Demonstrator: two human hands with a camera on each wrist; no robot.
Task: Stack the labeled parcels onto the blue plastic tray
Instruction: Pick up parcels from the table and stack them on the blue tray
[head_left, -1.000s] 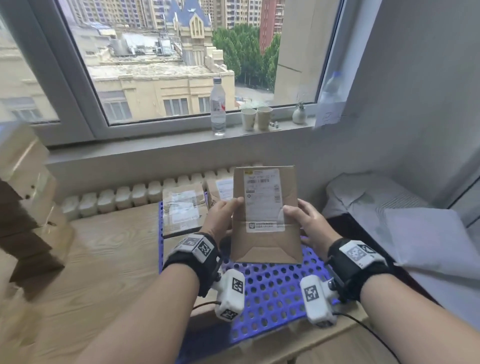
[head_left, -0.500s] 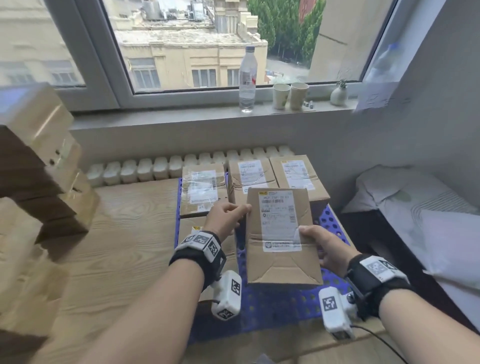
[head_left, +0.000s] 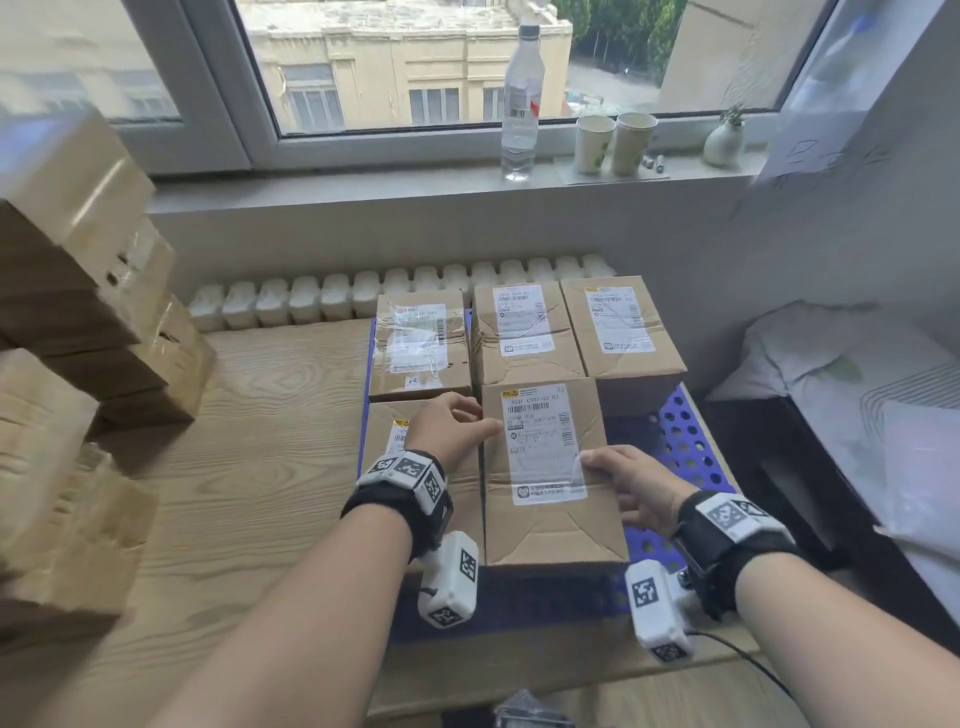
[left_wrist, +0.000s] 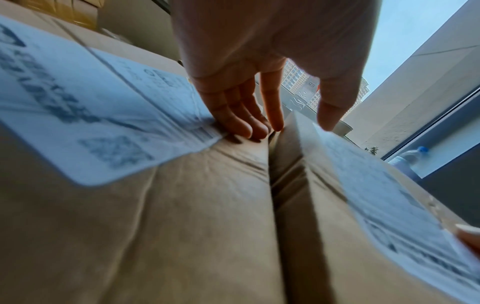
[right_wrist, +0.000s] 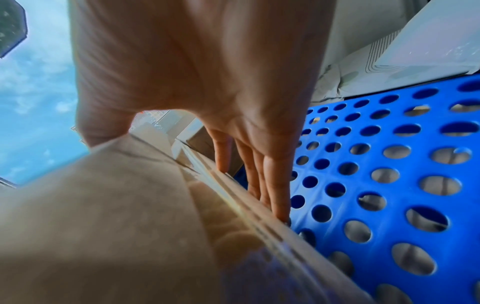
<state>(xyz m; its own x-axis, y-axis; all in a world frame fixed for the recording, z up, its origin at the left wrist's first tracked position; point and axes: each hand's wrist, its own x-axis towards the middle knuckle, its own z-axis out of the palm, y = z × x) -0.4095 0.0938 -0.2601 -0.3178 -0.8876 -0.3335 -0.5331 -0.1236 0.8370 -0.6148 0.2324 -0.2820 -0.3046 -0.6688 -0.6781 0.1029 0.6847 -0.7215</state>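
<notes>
parcel (head_left: 550, 467) at near edge of blue tray (head_left: 685, 441), pinched at each side by left hand (head_left: 447, 426) and right hand (head_left: 634, 483), thumbs on top. risk: left fingers (left_wrist: 233, 121), wedged against neighbouring parcel (head_left: 382, 418), may drag it askew.

The front parcel (head_left: 550, 519) is showing matt brown cardboard, creased and dented, its white paper label (head_left: 540, 441) lying under glossy clear tape. At 11 o'clock from it, the taped parcel (head_left: 420, 345) is gleaming with wrinkled clear film. The blue tray (head_left: 691, 457) is looking like smooth, faintly shiny plastic pierced with round holes. The tabletop (head_left: 270, 441) is showing pale, matt wood grain. At 12 o'clock, the bottle (head_left: 521, 104) is looking like clear plastic, the cups (head_left: 592, 143) like matt paper.
</notes>
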